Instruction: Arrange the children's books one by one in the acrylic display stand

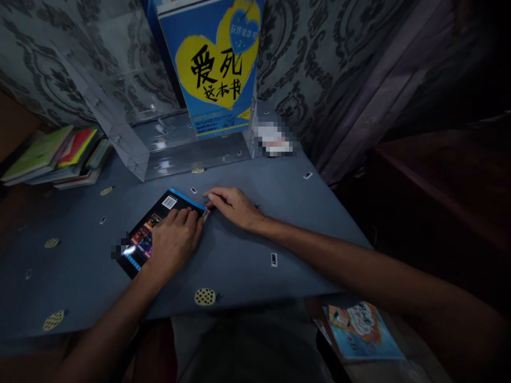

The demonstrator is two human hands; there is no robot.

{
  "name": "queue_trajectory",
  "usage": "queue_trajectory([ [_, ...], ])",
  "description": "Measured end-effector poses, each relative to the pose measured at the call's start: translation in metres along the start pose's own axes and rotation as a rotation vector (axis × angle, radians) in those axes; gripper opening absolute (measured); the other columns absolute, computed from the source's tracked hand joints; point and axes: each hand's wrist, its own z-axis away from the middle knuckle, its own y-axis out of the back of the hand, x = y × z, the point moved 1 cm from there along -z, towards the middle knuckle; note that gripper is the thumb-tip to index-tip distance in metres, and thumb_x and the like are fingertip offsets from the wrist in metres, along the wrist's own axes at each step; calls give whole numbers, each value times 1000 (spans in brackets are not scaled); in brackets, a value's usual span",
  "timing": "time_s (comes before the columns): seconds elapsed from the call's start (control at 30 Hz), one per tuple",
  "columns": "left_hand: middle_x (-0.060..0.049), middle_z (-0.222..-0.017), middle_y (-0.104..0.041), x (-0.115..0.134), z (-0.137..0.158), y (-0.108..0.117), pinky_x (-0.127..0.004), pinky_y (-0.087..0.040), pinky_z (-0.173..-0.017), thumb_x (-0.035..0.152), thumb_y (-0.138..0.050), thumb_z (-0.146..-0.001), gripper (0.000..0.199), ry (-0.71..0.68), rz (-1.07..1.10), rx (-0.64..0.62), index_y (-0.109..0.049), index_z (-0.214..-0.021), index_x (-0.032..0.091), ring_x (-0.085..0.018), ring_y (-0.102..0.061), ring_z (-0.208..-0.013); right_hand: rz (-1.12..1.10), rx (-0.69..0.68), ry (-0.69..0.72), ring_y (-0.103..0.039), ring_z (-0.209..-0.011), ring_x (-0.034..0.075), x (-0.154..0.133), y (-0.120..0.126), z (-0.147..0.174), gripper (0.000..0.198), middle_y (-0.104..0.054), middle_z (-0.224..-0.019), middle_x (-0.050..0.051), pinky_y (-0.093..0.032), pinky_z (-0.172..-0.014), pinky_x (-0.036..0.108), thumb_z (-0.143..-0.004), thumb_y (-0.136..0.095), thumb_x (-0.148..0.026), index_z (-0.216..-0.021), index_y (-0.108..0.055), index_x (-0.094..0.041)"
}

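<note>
A dark book (138,260) with a blue edge, a barcode and small colourful pictures on its cover lies flat and slanted on the table. My left hand (173,236) rests palm down across its right part, fingers laid along the cover and hiding some of it. At the book's upper right corner is my right hand (233,207), thumb and fingers drawn together in a pinch at the edge. The fingertips there are partly hidden, and a bit of pale page edge shows between the two hands.
A clear acrylic rack (136,159) stands at the back, holding an upright blue book (223,114) with a yellow heart. Several stacked books (38,157) lie at the left. The patterned grey tablecloth (239,271) covers the table. Below its front edge lies another blue book (365,335).
</note>
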Motion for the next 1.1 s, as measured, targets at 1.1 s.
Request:
queue_trajectory([
  [1.1, -12, -132, -69, -86, 77, 10, -50, -58, -85, 46, -38, -104, 42, 203, 107, -129, -64, -129, 24, -34, -69, -109, 872, -103, 610, -58, -84, 21, -6, -11, 20, 21, -72, -87, 6, -42, -91, 38, -102, -53, -16, -92, -71, -18],
])
